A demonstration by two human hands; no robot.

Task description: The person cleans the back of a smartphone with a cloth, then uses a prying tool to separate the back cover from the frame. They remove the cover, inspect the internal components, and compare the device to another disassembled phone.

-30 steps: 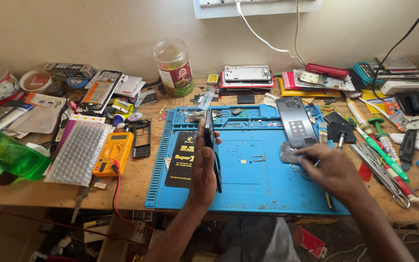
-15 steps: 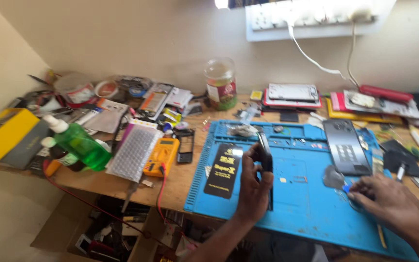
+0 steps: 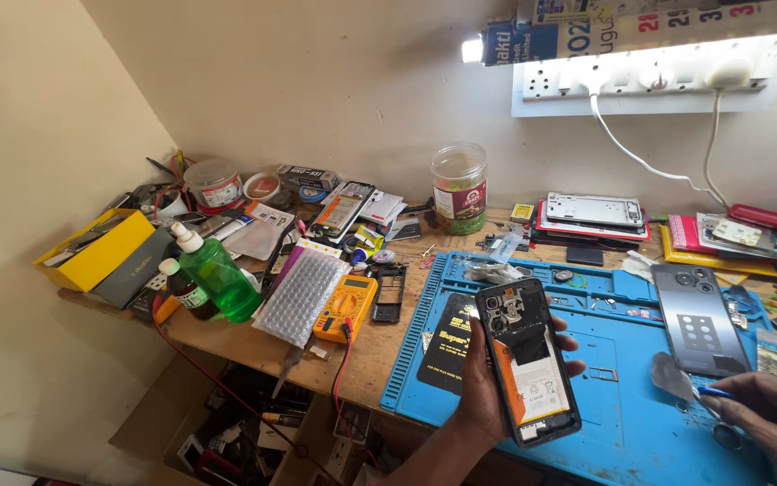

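- Head view: your left hand (image 3: 487, 396) is closed around one opened phone (image 3: 527, 360), back cover off, held upright above the blue repair mat (image 3: 623, 423), with the fingers wrapped round its right edge.
- Your right hand (image 3: 771, 418) rests on the mat's right side, fingers curled and pinching one thin blue-handled tool (image 3: 708, 392) with a flat grey tip.
- One loose grey back cover (image 3: 699, 317) lies on the mat, just beside that tool.
- One black card (image 3: 450, 346) lies on the mat behind the phone.
- Count one yellow multimeter (image 3: 345, 308) on the wooden bench (image 3: 253, 346), and one green bottle (image 3: 216, 274) near it.
- One clear jar (image 3: 460, 187) stands by the wall; its contents look mixed and green, too small to tell.
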